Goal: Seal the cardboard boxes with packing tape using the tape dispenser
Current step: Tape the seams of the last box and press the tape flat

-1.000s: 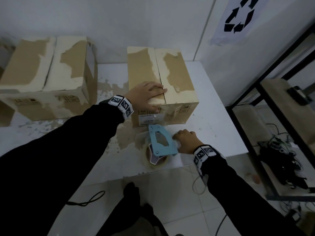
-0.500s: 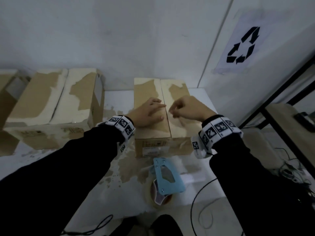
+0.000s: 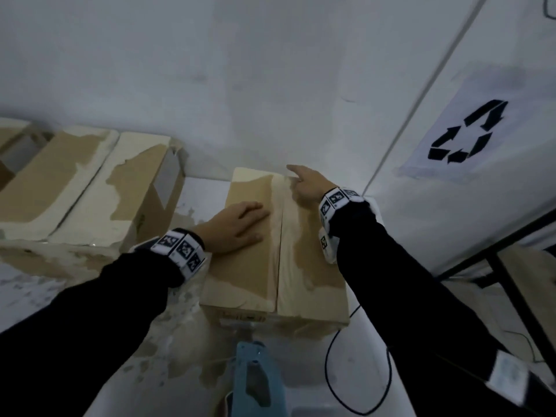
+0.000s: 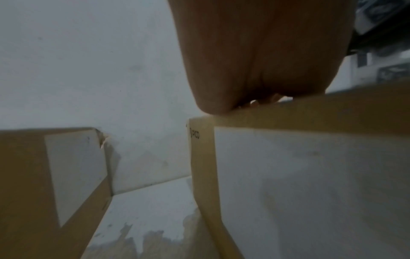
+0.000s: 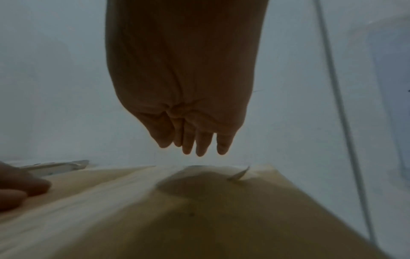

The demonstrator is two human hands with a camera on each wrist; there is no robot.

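Note:
A closed cardboard box (image 3: 313, 266) with torn pale patches stands on the white table (image 3: 204, 188), its centre seam running away from me. My left hand (image 3: 237, 224) lies flat on the left flap, fingers straight. My right hand (image 3: 307, 182) reaches over the box's far end near the seam, fingers extended and holding nothing; in the right wrist view its fingertips (image 5: 199, 149) hang just above the box top (image 5: 199, 210). The blue tape dispenser (image 3: 258, 380) lies on the table in front of the box, untouched. The left wrist view shows my palm (image 4: 255, 61) pressing the box edge (image 4: 288, 112).
A larger cardboard box (image 3: 90, 188) with peeled surfaces sits left of the first, with a narrow gap between them. A white wall rises close behind, bearing a recycling sign (image 3: 463, 133). A black metal shelf frame (image 3: 511, 281) stands at right. A black cable (image 3: 331, 374) loops beside the dispenser.
My right hand left the dispenser, came up onto the box and has now slid along the seam to the far end. The left hand stayed flat on the left flap. My head moved closer.

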